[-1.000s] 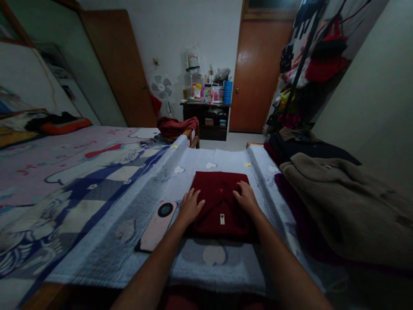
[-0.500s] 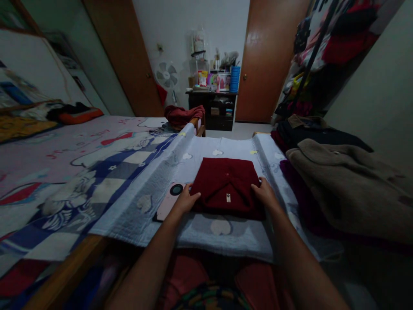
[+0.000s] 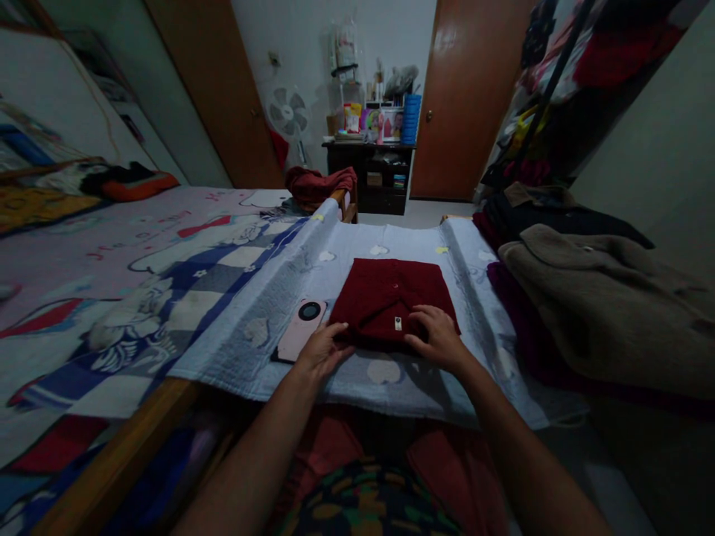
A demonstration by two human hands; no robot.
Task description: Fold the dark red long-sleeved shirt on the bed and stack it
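Observation:
A folded dark red cardigan [image 3: 385, 286] with a button and a small pale label lies on a light blue quilted cloth [image 3: 357, 238]. At its near left corner, my left hand [image 3: 324, 350] has the thumb on top and the fingers low at the edge, closed on the fabric. My right hand [image 3: 439, 339] rests over the near right part, fingers bent and apart on the cardigan beside the label. Left of the cardigan, close to my left hand, lies a pink phone-like device [image 3: 302, 331] with a round black camera area.
To the right is a pile of folded clothes, a grey-brown coat [image 3: 592, 298] uppermost in front. A bed with a patterned sheet [image 3: 167, 246] is on the left. A dark shelf [image 3: 385, 179], a fan [image 3: 289, 112] and wooden doors stand farther back.
My right hand has moved left from the cardigan's right side onto its front near the label. My left hand has slid to the near left corner. The camera view has shifted slightly.

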